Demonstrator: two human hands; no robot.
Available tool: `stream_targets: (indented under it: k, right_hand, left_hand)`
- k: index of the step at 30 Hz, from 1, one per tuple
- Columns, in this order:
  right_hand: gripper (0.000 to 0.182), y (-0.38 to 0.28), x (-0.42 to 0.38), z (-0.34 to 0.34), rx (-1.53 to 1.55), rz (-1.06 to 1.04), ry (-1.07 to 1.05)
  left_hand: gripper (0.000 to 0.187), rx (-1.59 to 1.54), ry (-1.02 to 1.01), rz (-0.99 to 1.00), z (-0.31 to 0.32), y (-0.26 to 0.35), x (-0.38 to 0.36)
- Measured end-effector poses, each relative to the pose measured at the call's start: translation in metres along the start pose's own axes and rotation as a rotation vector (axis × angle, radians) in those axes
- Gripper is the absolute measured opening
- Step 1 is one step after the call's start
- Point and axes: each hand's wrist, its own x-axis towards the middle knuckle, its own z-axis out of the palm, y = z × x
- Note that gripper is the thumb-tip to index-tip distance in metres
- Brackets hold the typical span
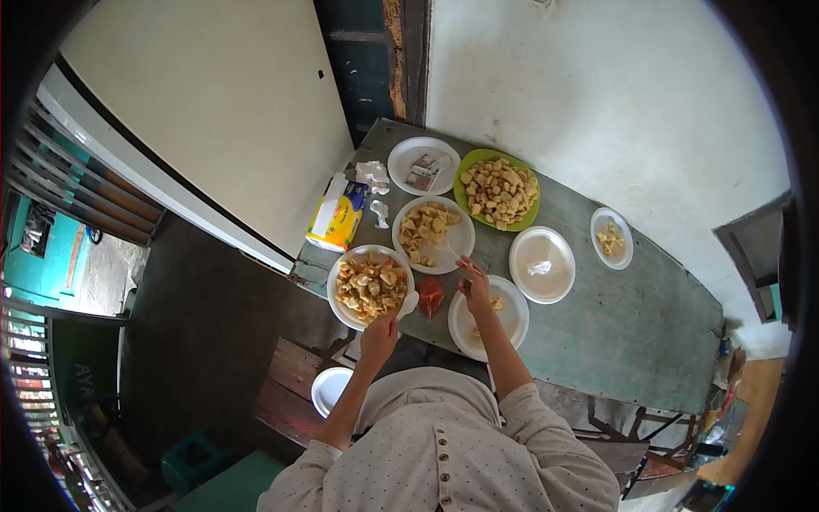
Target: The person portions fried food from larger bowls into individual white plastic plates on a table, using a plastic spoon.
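My left hand is closed at the near rim of a white bowl full of brown food pieces; a white spoon shows beside it. My right hand pinches the handle of a white fork or spoon, whose far end reaches over a white plate of yellowish pieces. Under my right forearm lies another white plate with a few small pieces. Between my hands sits a clear bag of red sauce. What my left fingers grip is too small to tell.
A green plate heaped with pieces stands at the back, beside a white plate with small packets. A yellow tissue pack and crumpled tissues lie left. To the right are a white bowl and a small plate.
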Motion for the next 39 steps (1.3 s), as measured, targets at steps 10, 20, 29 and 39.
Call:
stream_targets:
  k: [10,20,29,39]
  right_hand:
    - [0.033,-0.014,-0.077,-0.092,0.046,-0.014,-0.059]
    - [0.028,-0.003,-0.191,-0.156,-0.241,-0.099,0.322]
    - [0.022,0.021,-0.191,-0.144,-0.527,-0.229,0.409]
    - [0.02,0.01,-0.21,-0.124,-0.65,-0.387,0.32]
  left_hand:
    - [0.02,0.009,-0.106,0.223,0.021,0.027,0.032]
    - [0.017,0.026,-0.416,0.442,0.055,0.047,0.004]
    - [0.014,0.137,-0.416,0.442,0.067,0.036,-0.012]
    - [0.013,0.149,-0.408,0.341,0.045,0.032,-0.019]
